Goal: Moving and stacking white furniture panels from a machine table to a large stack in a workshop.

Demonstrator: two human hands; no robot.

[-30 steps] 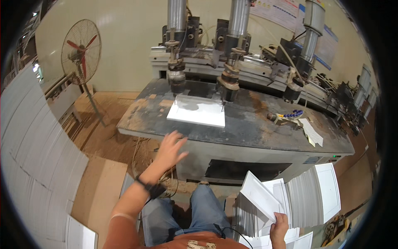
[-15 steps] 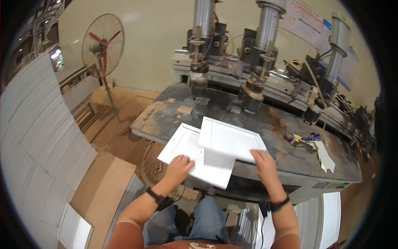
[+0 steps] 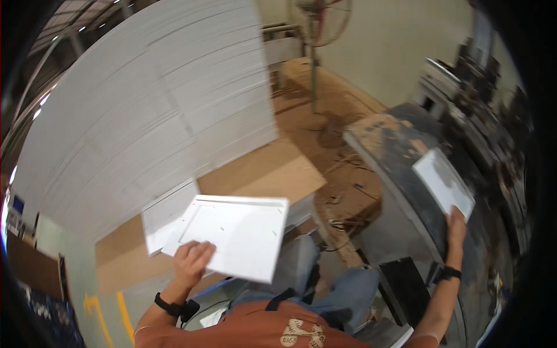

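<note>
My left hand (image 3: 194, 264) is closed on the near left edge of a white rectangular panel (image 3: 249, 232), its thumb lying over the face. That panel is held up in front of my body, marked by a shallow outline and a few small slots or dots. Over at the right, my right hand (image 3: 456, 226) grips the near end of a second white panel (image 3: 444, 180), which is above or on the dark machine table (image 3: 377, 136); contact with the top cannot be made out. Partly behind the held panel, another white panel (image 3: 162, 214) lies on a brown board (image 3: 261, 174).
A tall stack of white panels (image 3: 145, 98) fills the left side. Beyond the board, a stand fan (image 3: 316, 58) is on the dusty brown floor, where cables (image 3: 339, 223) lie by the table. Machine parts (image 3: 452, 87) line the table's far side.
The view has swung left toward the stack. The two panels, overlapping before, are now apart: one has come left with my left hand, the other remains at the table with my right hand.
</note>
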